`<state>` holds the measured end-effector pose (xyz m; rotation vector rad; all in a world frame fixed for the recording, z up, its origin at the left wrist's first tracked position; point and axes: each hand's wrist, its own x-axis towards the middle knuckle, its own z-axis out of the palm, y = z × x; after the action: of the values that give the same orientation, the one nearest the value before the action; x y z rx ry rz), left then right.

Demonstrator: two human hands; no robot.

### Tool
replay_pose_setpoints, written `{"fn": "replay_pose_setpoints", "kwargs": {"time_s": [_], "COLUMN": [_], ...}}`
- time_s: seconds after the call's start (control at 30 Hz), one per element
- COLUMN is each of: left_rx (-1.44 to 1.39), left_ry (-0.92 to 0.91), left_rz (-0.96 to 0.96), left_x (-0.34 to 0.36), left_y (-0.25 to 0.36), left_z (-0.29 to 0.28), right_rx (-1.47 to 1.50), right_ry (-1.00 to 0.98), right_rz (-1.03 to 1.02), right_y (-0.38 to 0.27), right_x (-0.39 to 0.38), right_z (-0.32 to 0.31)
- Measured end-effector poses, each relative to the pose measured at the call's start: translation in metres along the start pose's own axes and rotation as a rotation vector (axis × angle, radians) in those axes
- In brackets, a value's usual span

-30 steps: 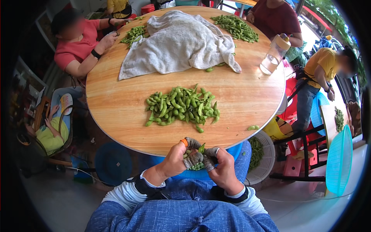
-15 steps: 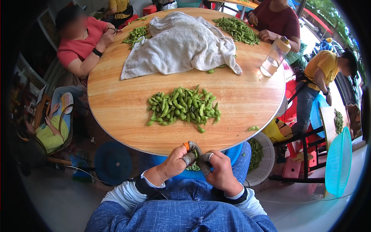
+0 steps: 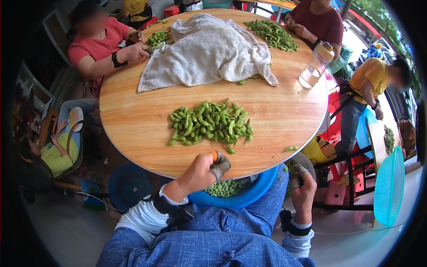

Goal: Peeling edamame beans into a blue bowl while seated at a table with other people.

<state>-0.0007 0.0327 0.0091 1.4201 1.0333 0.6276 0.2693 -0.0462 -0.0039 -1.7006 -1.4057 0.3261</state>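
My left hand (image 3: 205, 169), with dark finger covers and an orange band, is curled at the table's near edge, below a pile of green bean pods (image 3: 209, 120); whatever its fingers hold is hidden. Beneath it a blue basin (image 3: 258, 187) in my lap holds shelled green beans (image 3: 222, 189). My right hand (image 3: 302, 187), also with covered fingers, is curled over a white slatted basket (image 3: 311, 161) beside my right leg, which has green pods or husks in it; its contents are partly hidden by the hand, and so is anything in the fingers.
The round wooden table (image 3: 133, 111) carries a white cloth (image 3: 204, 53), more pods (image 3: 271, 33) and a water bottle (image 3: 313, 66). Co-workers sit around it (image 3: 93, 53). A person in yellow (image 3: 369, 80) works at the right near a turquoise basket (image 3: 387, 187). Another basin (image 3: 129, 187) is on the floor at left.
My hands, earlier together over the basin, have parted: the left moved up toward the table, the right out over the white basket. The co-worker in pink has reached forward to the pods.
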Motion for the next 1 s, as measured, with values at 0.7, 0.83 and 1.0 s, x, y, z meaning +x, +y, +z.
{"fn": "replay_pose_setpoints", "kwargs": {"time_s": [0.7, 0.83, 1.0], "left_rx": [-0.814, -0.824, -0.780], "left_ry": [-0.153, -0.135, -0.082], "left_rz": [-0.125, -0.111, -0.113], "left_x": [-0.004, -0.010, -0.014], "left_y": [-0.009, -0.001, 0.005], "left_z": [0.001, 0.005, 0.010], "right_rx": [1.163, 1.239, 1.179], "right_ry": [-0.734, -0.713, -0.696], "right_rz": [0.527, 0.552, 0.568], "right_y": [-0.059, -0.074, -0.076], "right_x": [-0.005, -0.006, -0.008], "right_z": [0.076, 0.071, 0.070]}}
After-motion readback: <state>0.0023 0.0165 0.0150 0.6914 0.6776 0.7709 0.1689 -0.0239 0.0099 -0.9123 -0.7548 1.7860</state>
